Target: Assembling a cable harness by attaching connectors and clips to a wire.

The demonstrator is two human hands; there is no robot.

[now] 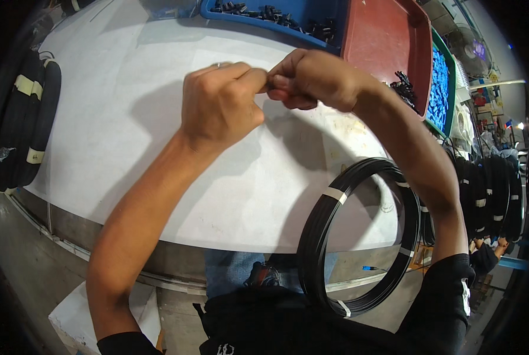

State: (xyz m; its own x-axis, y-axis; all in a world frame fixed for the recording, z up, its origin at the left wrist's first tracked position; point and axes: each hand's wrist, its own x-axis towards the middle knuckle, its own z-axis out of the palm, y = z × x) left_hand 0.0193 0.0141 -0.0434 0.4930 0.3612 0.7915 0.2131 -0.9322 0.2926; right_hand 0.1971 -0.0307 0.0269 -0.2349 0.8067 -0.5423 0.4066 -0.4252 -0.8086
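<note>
Over the white tabletop [158,177], my left hand [220,106] and my right hand [321,80] meet with their fingers closed. Between the fingertips is something small and dark, mostly hidden by the fingers. A coil of black cable [313,234], tied with white bands, leans on the table's front edge beside my right forearm, partly over my lap. A thin cable end with a blue connector [369,268] shows within its ring.
At the back stand a blue tray [270,29] of small black parts, a red tray [383,35] with black pieces, and a green tray [452,89] of blue parts. Banded black coils [25,118] sit at left, more coils [489,195] at right. Another person's hand [502,243] shows far right.
</note>
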